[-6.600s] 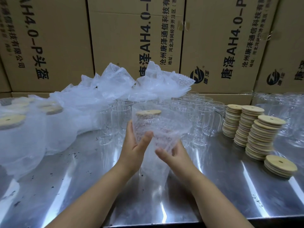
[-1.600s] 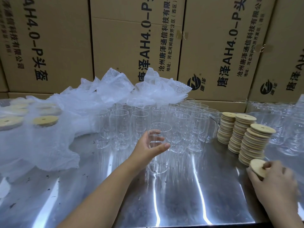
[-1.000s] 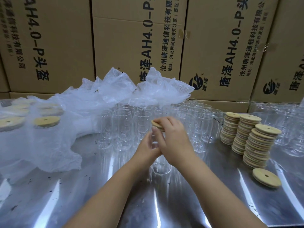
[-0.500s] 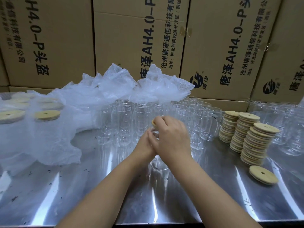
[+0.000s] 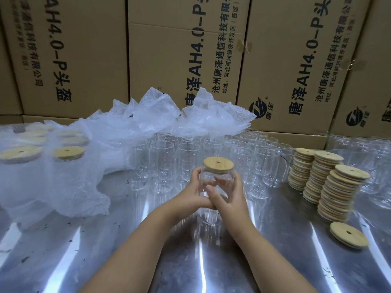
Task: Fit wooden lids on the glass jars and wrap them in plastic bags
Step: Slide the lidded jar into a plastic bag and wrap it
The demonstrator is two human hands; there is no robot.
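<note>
"Where could a hand pass on that shiny steel table point(image 5: 275, 261)?"

"Along the near strip, bare on both sides of the forearms down to the front edge."

"And further back?"

"Blocked. A crowd of clear open glass jars point(image 5: 165, 161) stands packed close behind the lidded glass jar point(image 5: 218, 182) that the left hand point(image 5: 190, 197) and right hand point(image 5: 230, 199) grip. Behind those is a wall of brown cardboard boxes point(image 5: 169, 49)."

"To the left?"

"A heap of crumpled white bubble-wrap bags point(image 5: 69, 187) spills over the table."

"To the right?"

"Three stacks of round wooden lids point(image 5: 336, 193), with a low loose pile of lids point(image 5: 349, 234) just in front. A bare lane runs between them and the right forearm."
</note>
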